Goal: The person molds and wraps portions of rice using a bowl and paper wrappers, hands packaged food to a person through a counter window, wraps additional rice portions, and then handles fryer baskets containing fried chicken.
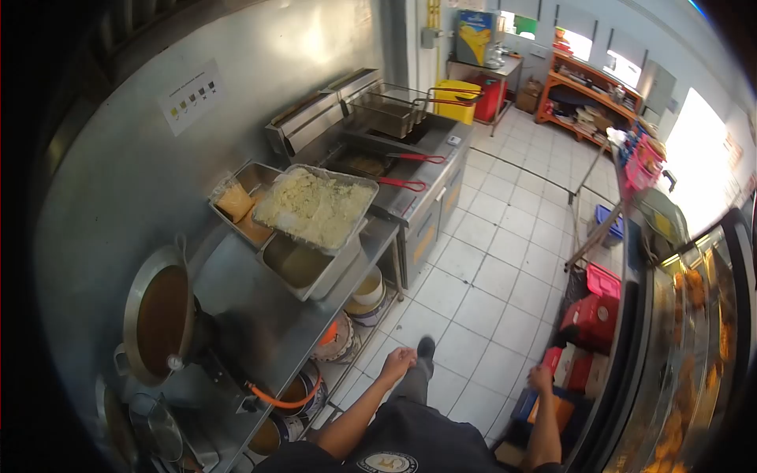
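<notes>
My left hand (pixel 398 363) hangs in front of my body over the tiled floor, its fingers curled in and nothing visible in them. On the other side, my right hand (pixel 541 379) is low beside stacked boxes, also curled; its inner side is hidden. A small dark object (pixel 564 337) shows just beyond it, and I cannot tell whether they touch. Left of me, a steel counter (pixel 229 272) bears a metal tray (pixel 317 202) of pale, crumbly, flour-like food. A wide pan (pixel 163 315) of brown liquid stands nearer, by an orange hose (pixel 284 404).
Beyond the counter is a fryer (pixel 434 169) with red-handled baskets (pixel 386 110). Buckets (pixel 339 335) stand under the counter. Along my right are a red box (pixel 590 322) and a glass display case (pixel 686 347) with fried food. White floor tiles (pixel 473 272) run between.
</notes>
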`<action>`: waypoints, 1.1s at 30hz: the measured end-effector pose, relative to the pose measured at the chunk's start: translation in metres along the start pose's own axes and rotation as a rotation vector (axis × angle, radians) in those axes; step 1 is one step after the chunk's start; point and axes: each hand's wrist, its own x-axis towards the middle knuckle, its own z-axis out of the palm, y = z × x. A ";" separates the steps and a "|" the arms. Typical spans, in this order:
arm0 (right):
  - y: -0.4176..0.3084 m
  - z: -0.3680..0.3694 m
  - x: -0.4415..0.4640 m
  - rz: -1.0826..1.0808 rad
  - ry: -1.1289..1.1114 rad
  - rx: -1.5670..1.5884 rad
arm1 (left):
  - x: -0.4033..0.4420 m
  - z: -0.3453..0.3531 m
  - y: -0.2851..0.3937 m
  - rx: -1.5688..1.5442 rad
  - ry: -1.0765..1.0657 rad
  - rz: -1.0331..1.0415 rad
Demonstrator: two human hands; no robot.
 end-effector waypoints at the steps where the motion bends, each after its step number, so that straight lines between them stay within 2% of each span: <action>1: -0.052 -0.009 0.044 -0.140 0.095 0.000 | 0.034 0.007 0.024 -0.059 0.027 0.034; 3: -0.150 -0.018 0.120 -0.255 0.154 -0.026 | 0.100 0.021 0.073 -0.172 0.071 0.090; 5: -0.259 -0.003 0.145 -0.237 0.136 0.033 | 0.167 0.032 0.121 -0.193 0.118 0.215; 9: -0.404 0.061 0.217 -0.399 -0.338 -0.105 | 0.272 0.052 0.241 -0.284 0.246 0.287; 10: -0.438 0.076 0.236 -0.455 -0.362 -0.133 | 0.293 0.050 0.256 -0.264 0.287 0.315; 11: -0.475 0.093 0.257 -0.521 -0.379 -0.152 | 0.310 0.047 0.273 -0.268 0.327 0.291; 13: -0.560 0.122 0.292 -0.766 -0.263 -0.134 | 0.349 0.047 0.314 -0.285 0.393 0.257; 14: -0.604 0.139 0.310 -0.828 -0.208 -0.102 | 0.371 0.049 0.319 -0.328 0.499 0.330; 15: -0.642 0.157 0.326 -0.876 -0.157 -0.075 | 0.385 0.046 0.326 -0.336 0.498 0.312; 17: -0.711 0.194 0.360 -0.984 -0.209 0.015 | 0.409 0.035 0.346 -0.363 0.488 0.284; 18: -0.737 0.215 0.380 -1.031 -0.253 -0.067 | 0.424 0.032 0.351 -0.307 0.620 0.197; 19: -0.759 0.236 0.398 -1.075 -0.297 -0.146 | 0.440 0.028 0.356 -0.438 0.665 0.231; 21: -0.795 0.274 0.427 -0.770 -0.641 -0.467 | 0.464 0.028 0.365 -0.701 0.751 0.282; 24: -0.804 0.323 0.458 -0.795 -0.795 -0.552 | 0.481 0.025 0.401 -0.974 0.888 0.117; 25: -0.800 0.344 0.471 -0.782 -0.866 -0.564 | 0.492 0.017 0.405 -0.966 0.863 0.107; 27: -0.808 0.343 0.453 -0.849 -0.704 -0.652 | 0.495 0.011 0.392 -0.960 0.829 0.054; 30: -0.805 0.352 0.474 -0.913 -0.644 -0.630 | 0.500 0.008 0.379 -0.984 0.750 0.104; 33: -0.801 0.358 0.491 -0.708 -0.774 -0.515 | 0.501 0.013 0.381 -0.990 0.752 0.074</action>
